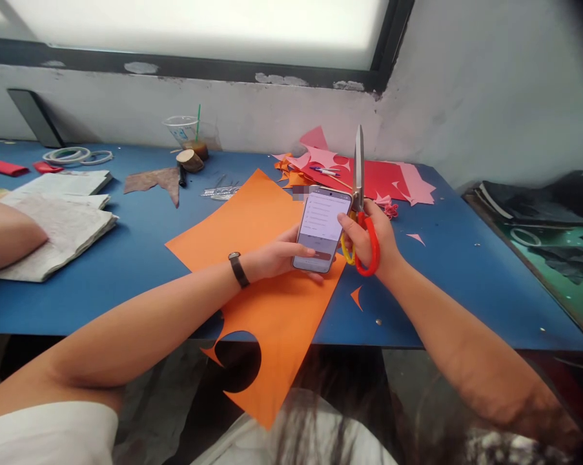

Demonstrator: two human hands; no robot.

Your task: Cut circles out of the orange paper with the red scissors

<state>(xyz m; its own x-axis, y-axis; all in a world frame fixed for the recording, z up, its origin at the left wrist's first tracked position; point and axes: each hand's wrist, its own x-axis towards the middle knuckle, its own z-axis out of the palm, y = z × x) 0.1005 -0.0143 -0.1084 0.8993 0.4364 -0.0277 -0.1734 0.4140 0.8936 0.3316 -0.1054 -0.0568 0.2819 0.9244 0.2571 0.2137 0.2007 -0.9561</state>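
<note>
My left hand point(291, 255) is wrapped round a smartphone point(323, 226) with a lit screen, its thumb lying over the lower part. Scissors point(359, 158) with a red and a yellow handle stand blades up in my right hand point(363, 239). A finger or thumb of that hand reaches the phone's right edge. Under both hands lies a large orange paper sheet point(243, 223), with round pieces cut out of its near end, which hangs over the table edge. A small orange scrap point(357, 298) is on the table near my right wrist.
Red and pink paper point(383, 177) with scraps lies at the back right. A plastic cup point(182, 129), a cut wood piece point(190, 160) and brown scrap point(150, 184) are at the back. Another person's arm point(8, 236) rests on papers point(73, 223) at left.
</note>
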